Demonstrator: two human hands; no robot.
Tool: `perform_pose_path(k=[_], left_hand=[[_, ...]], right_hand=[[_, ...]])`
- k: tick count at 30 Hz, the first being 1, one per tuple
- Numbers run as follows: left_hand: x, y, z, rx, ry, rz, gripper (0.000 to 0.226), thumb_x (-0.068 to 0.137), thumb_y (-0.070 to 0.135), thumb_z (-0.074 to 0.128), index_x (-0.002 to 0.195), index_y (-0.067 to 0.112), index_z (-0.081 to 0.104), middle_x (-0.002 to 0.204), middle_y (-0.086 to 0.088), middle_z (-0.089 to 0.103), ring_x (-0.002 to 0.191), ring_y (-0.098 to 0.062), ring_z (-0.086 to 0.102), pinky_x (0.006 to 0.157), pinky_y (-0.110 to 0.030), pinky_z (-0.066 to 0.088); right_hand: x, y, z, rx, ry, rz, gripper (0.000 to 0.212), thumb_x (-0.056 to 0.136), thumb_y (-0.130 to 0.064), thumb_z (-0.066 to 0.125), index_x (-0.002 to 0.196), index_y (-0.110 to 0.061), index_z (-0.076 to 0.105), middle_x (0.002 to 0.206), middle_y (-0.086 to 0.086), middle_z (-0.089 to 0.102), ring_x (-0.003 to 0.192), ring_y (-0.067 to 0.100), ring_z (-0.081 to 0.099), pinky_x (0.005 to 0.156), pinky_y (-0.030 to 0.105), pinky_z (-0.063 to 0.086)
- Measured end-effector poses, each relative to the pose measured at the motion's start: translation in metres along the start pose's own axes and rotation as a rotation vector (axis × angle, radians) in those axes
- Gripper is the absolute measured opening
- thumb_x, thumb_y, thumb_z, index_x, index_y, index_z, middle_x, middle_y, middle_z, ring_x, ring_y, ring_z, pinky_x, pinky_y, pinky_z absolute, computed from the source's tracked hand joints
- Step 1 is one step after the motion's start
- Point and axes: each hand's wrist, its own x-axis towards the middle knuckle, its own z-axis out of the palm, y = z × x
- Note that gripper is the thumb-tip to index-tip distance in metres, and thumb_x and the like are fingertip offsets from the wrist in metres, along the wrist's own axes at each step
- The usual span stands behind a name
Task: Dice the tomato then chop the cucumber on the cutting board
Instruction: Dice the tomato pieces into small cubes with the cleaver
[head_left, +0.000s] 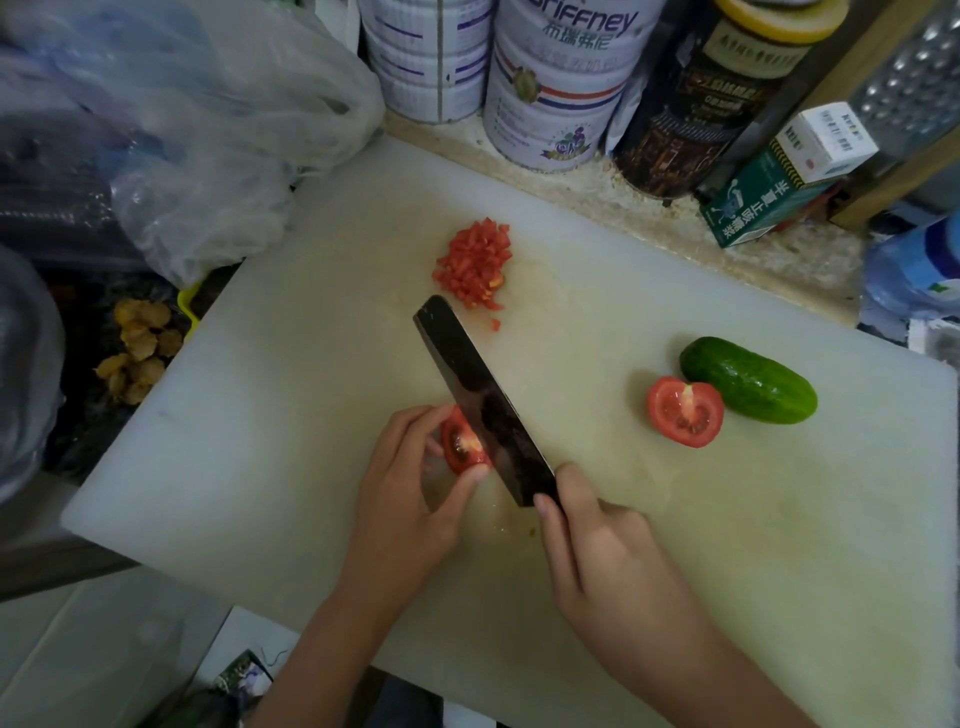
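1. The left hand curls its fingers and thumb around a piece of tomato and holds it down on the cutting board.
2. The right hand is wrapped tight around the handle of a knife. The handle is hidden inside the hand.
3. The wide, dark blade touches the right side of the tomato piece, cut side up.
4. A little pile of tomato bits sits past the knife tip, near the far edge of the board.
5. A tomato half lies to the right, cut side up.
6. The whole cucumber lies just beside that half, touching it.
7. Big cans and a green box stand on the table behind the board.
8. A plastic bag is at the far left.
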Motion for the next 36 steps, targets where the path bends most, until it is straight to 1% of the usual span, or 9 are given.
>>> perform_pose_path(k=[3, 9, 15, 17, 23, 27, 29, 33, 36], left_hand=[[0.002, 0.0, -0.001, -0.014, -0.001, 0.003, 0.054, 0.078, 0.044, 0.062, 0.126, 0.021, 0.055, 0.112, 0.02, 0.05, 0.095, 0.003, 0.051, 0.082, -0.004, 0.037], [0.002, 0.002, 0.0, -0.044, 0.024, 0.023, 0.046, 0.076, 0.034, 0.07, 0.118, 0.027, 0.052, 0.107, 0.02, 0.049, 0.095, 0.008, 0.05, 0.081, -0.002, 0.036], [0.006, 0.001, 0.0, -0.084, 0.035, -0.003, 0.046, 0.074, 0.042, 0.065, 0.116, 0.028, 0.055, 0.104, 0.017, 0.051, 0.087, 0.001, 0.053, 0.076, -0.004, 0.038], [0.008, 0.0, 0.0, -0.09, 0.032, -0.017, 0.045, 0.072, 0.037, 0.07, 0.114, 0.027, 0.056, 0.102, 0.016, 0.05, 0.085, 0.0, 0.053, 0.074, -0.004, 0.038], [0.008, 0.0, 0.001, -0.101, 0.031, -0.041, 0.046, 0.069, 0.024, 0.073, 0.113, 0.023, 0.058, 0.099, 0.012, 0.05, 0.082, -0.001, 0.052, 0.074, -0.004, 0.038], [0.011, 0.001, 0.0, -0.093, 0.02, -0.058, 0.047, 0.07, 0.023, 0.076, 0.113, 0.024, 0.056, 0.099, 0.012, 0.048, 0.081, 0.001, 0.051, 0.073, -0.003, 0.038], [0.014, 0.001, -0.002, -0.087, -0.001, -0.083, 0.047, 0.071, 0.014, 0.083, 0.109, 0.025, 0.057, 0.098, 0.013, 0.048, 0.08, 0.002, 0.051, 0.071, -0.003, 0.038], [0.019, 0.003, -0.005, -0.055, -0.047, -0.121, 0.045, 0.07, 0.011, 0.085, 0.105, 0.023, 0.059, 0.095, 0.013, 0.047, 0.079, 0.004, 0.05, 0.071, -0.003, 0.037], [0.02, 0.003, -0.006, -0.056, -0.064, -0.117, 0.045, 0.07, 0.013, 0.085, 0.104, 0.025, 0.057, 0.095, 0.012, 0.046, 0.079, 0.005, 0.049, 0.071, -0.003, 0.036]], right_hand=[[0.002, -0.003, -0.001, -0.056, 0.009, -0.017, 0.017, 0.096, -0.041, 0.025, 0.089, -0.027, 0.03, 0.045, -0.014, 0.023, 0.033, 0.02, 0.037, 0.033, 0.03, 0.024], [-0.023, -0.008, 0.008, -0.229, 0.048, 0.063, 0.017, 0.089, -0.033, 0.037, 0.088, -0.017, 0.042, 0.042, -0.001, 0.045, 0.027, 0.023, 0.041, 0.037, 0.028, 0.011], [0.002, -0.016, 0.015, -0.248, 0.098, 0.007, 0.015, 0.091, -0.027, 0.036, 0.088, -0.013, 0.041, 0.041, 0.001, 0.047, 0.028, 0.027, 0.044, 0.028, 0.027, 0.021], [0.002, -0.016, 0.017, -0.237, 0.091, 0.018, 0.016, 0.09, -0.027, 0.036, 0.09, -0.012, 0.041, 0.042, 0.002, 0.048, 0.028, 0.029, 0.044, 0.027, 0.026, 0.023], [-0.01, -0.018, 0.017, -0.277, 0.09, 0.092, 0.013, 0.085, -0.029, 0.038, 0.082, -0.016, 0.037, 0.039, 0.001, 0.045, 0.024, 0.025, 0.042, 0.035, 0.024, 0.009], [0.01, -0.018, 0.021, -0.294, 0.092, 0.056, 0.016, 0.082, -0.02, 0.057, 0.083, -0.015, 0.042, 0.038, 0.001, 0.047, 0.027, 0.024, 0.045, 0.036, 0.027, 0.01], [0.018, -0.02, 0.024, -0.291, 0.08, 0.062, 0.024, 0.078, -0.013, 0.065, 0.085, -0.014, 0.043, 0.04, 0.001, 0.049, 0.028, 0.026, 0.046, 0.037, 0.025, 0.011], [0.002, -0.017, 0.029, -0.326, 0.02, 0.124, 0.019, 0.075, -0.019, 0.056, 0.088, -0.012, 0.044, 0.035, 0.002, 0.044, 0.023, 0.023, 0.041, 0.037, 0.026, 0.008], [-0.008, -0.012, 0.033, -0.248, 0.014, 0.166, 0.015, 0.084, -0.029, 0.045, 0.087, -0.015, 0.04, 0.035, 0.002, 0.043, 0.023, 0.022, 0.041, 0.034, 0.027, 0.01]])
